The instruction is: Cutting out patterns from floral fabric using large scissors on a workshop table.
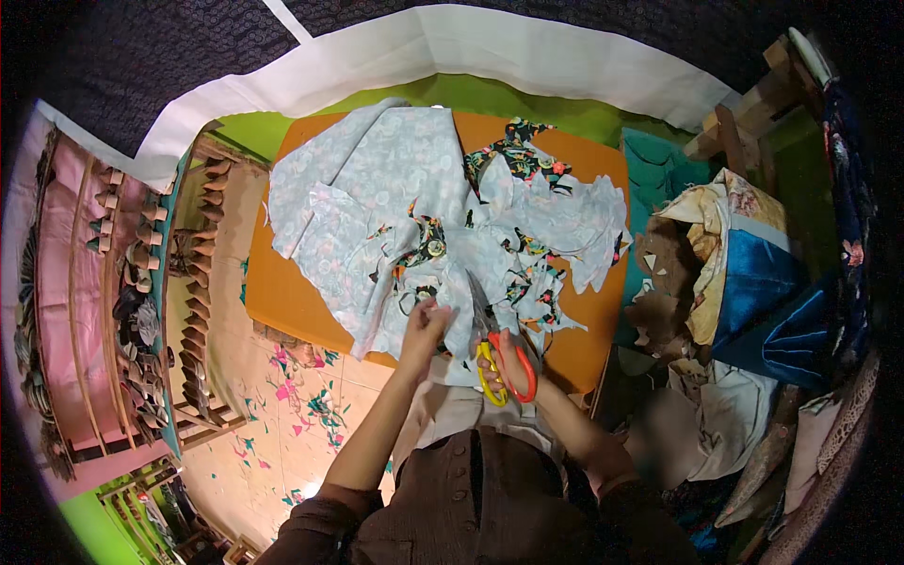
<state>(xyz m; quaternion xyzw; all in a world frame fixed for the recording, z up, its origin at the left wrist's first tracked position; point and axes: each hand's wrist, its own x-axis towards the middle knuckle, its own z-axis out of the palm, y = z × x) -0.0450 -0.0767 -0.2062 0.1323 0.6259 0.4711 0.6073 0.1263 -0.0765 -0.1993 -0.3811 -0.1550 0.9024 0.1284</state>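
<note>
A pair of scissors [496, 378] with one yellow and one red handle is in my right hand [508, 363], its fingers wrapped through the handles. The blades point away from me into the cloth. My left hand [426, 328] is closed on the near part of a floral fabric [358, 179], pinching it just left of the scissors. Mostly the pale reverse side of the fabric shows, with dark flowered bits [532, 160] turned up at its cut, ragged edges. It lies bunched over an orange table [273, 301] and hangs toward my lap.
Racks of wooden shoe forms [196, 292] stand at the left. Green and pink scraps [325, 410] litter the tiled floor [282, 452]. To the right are a teal surface [650, 169], brown cut material [664, 273], stuffed sacks [753, 273] and rolled cloth. A white curtain trim [377, 56] hangs behind the table.
</note>
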